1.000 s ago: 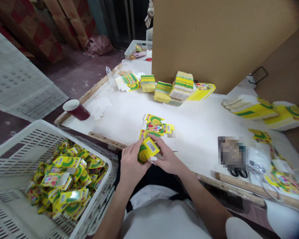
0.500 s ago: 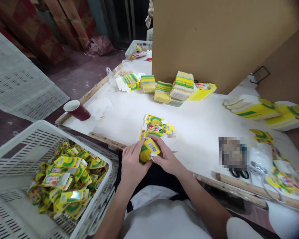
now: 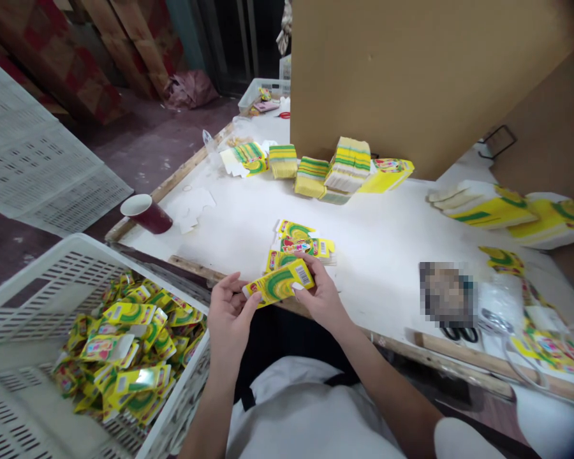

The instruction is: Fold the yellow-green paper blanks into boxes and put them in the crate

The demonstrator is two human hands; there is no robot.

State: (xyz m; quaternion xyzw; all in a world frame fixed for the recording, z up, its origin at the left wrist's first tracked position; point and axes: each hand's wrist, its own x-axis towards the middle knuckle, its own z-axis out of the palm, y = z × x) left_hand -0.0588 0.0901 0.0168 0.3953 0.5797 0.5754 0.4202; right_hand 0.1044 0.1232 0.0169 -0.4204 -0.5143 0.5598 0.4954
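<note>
A small yellow-and-green folded carton [image 3: 280, 282] with a barcode lies sideways between my two hands at the table's near edge. My left hand [image 3: 227, 317] pinches its left end. At the right end, my right hand [image 3: 321, 298] grips the carton with fingers curled. Just behind the hands lies a small pile of flat yellow carton blanks [image 3: 300, 243] on the white table [image 3: 249, 220]. To my left stands a white slatted basket [image 3: 57, 268] holding several folded yellow cartons [image 3: 129, 347].
A dark red cup [image 3: 146, 212] lies at the table's left edge. Stacks of yellow blanks [image 3: 330, 169] line a big brown cardboard sheet [image 3: 411, 76] at the back. More stacks [image 3: 502, 213] sit right, with scissors [image 3: 456, 331] and a blurred item near the front edge.
The carton has been turned from upright to lying lengthwise between my hands. My left hand has slid left and down to its end; the right hand stays on the other end.
</note>
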